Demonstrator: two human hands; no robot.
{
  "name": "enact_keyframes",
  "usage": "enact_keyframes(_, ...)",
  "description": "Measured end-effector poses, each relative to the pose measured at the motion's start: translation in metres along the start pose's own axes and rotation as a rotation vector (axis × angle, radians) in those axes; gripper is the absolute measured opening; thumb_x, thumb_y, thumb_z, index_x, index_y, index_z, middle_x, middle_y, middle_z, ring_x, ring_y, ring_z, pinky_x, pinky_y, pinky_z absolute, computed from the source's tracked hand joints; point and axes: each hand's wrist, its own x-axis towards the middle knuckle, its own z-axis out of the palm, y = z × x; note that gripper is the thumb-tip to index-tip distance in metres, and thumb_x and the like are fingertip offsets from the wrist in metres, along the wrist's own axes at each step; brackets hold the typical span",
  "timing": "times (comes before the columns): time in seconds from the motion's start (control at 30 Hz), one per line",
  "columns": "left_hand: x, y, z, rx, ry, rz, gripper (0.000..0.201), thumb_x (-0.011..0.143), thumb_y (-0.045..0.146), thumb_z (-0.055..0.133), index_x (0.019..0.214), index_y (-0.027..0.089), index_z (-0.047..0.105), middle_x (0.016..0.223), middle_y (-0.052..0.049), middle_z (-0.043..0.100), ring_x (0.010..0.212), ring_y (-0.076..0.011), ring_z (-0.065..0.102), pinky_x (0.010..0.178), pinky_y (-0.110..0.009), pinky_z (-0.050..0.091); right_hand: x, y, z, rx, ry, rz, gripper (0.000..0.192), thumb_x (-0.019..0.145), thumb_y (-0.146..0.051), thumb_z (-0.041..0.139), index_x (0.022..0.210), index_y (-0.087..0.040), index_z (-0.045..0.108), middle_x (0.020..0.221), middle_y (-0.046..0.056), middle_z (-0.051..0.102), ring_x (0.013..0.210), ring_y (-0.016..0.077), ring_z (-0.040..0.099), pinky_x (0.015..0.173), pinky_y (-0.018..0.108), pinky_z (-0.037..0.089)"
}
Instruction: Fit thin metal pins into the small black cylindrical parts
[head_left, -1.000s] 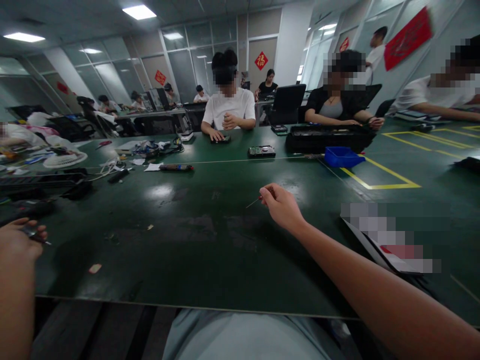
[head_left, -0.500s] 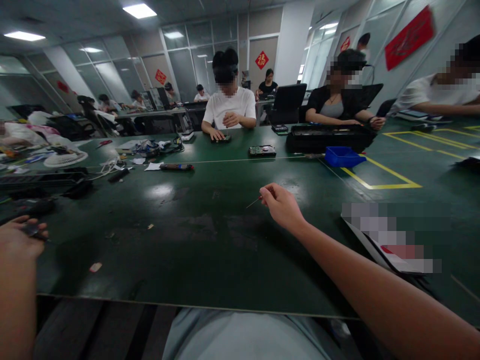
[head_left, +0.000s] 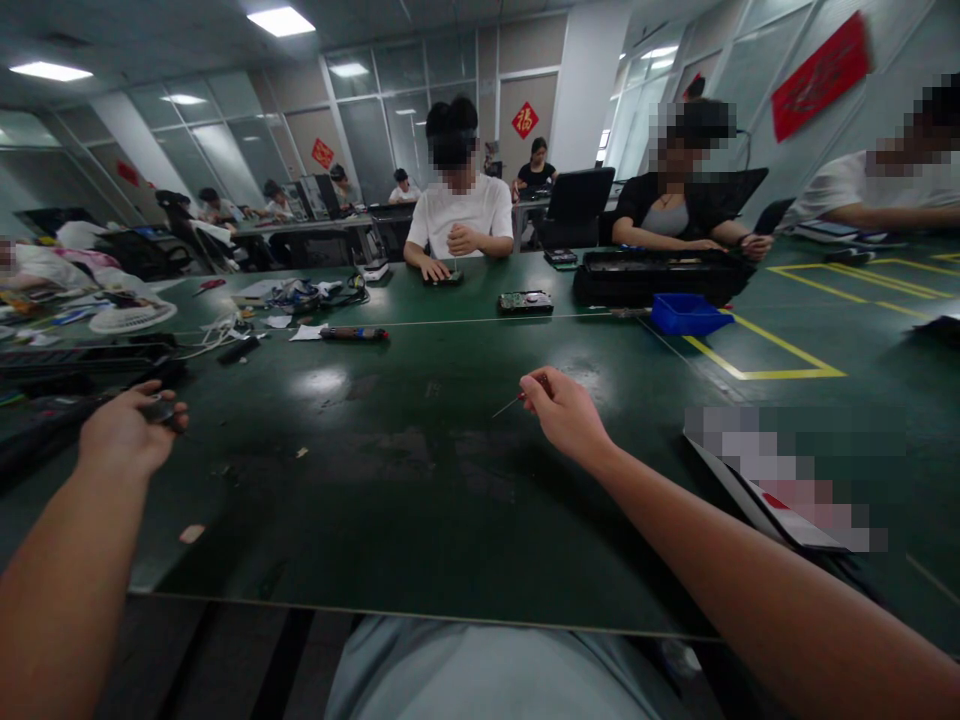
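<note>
My right hand [head_left: 561, 412] is closed around a thin screwdriver [head_left: 508, 405], its slim shaft pointing left and down over the green table [head_left: 360, 520]. Most of the reddish handle is hidden in my fingers. On the left, my left hand [head_left: 129, 432] is held above the table with its fingers curled on a small dark, shiny object [head_left: 159, 409]. What kind of thing it is I cannot tell. Below and right of that hand lies a small pale scrap [head_left: 192, 534], and another tiny scrap [head_left: 301, 453] is farther in.
Across the table a co-worker [head_left: 459, 215] handles a small device. Nearby are a hard drive [head_left: 525, 301], a black casing [head_left: 660, 277] and a blue bin [head_left: 688, 314]. Cables [head_left: 319, 293] and a dark cylindrical tool [head_left: 355, 335] lie far left; a paper stack [head_left: 780, 500] lies right.
My left hand has moved right and slightly up from the left edge, still with the small dark object. My right hand and the screwdriver have stayed in place.
</note>
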Motion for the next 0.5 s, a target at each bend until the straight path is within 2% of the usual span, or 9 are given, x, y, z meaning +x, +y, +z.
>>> enact_keyframes(0.03, -0.008, 0.001, 0.013, -0.02, 0.028, -0.034, 0.027, 0.065, -0.003, 0.043, 0.085, 0.015, 0.049, 0.07, -0.001, 0.049, 0.056, -0.0147, 0.047, 0.053, -0.026, 0.038, 0.0, 0.0, 0.0, -0.001, -0.001, -0.001, 0.028, 0.096, -0.043, 0.046, 0.088, -0.021, 0.063, 0.076, 0.004, 0.068, 0.073, 0.0196, 0.064, 0.068, 0.033, 0.045)
enact_keyframes(0.2, -0.044, 0.002, 0.074, -0.063, -0.142, -0.069, 0.033, 0.068, -0.003, 0.043, 0.093, 0.014, 0.054, 0.075, -0.002, 0.052, 0.061, -0.0149, 0.05, 0.056, -0.026, 0.041, -0.001, -0.001, -0.002, -0.006, 0.0, -0.002, 0.029, 0.096, -0.043, 0.045, 0.089, -0.021, 0.063, 0.077, 0.004, 0.069, 0.072, 0.0192, 0.063, 0.066, 0.032, 0.044)
enact_keyframes(0.5, -0.113, -0.009, 0.159, -0.109, -0.618, -0.069, 0.035, 0.069, 0.005, 0.048, 0.101, 0.011, 0.059, 0.073, -0.004, 0.055, 0.061, -0.0154, 0.053, 0.058, -0.027, 0.043, 0.001, 0.002, 0.0, 0.0, 0.019, -0.018, 0.028, 0.095, -0.043, 0.047, 0.086, -0.022, 0.061, 0.074, 0.003, 0.068, 0.071, 0.0193, 0.063, 0.067, 0.032, 0.044)
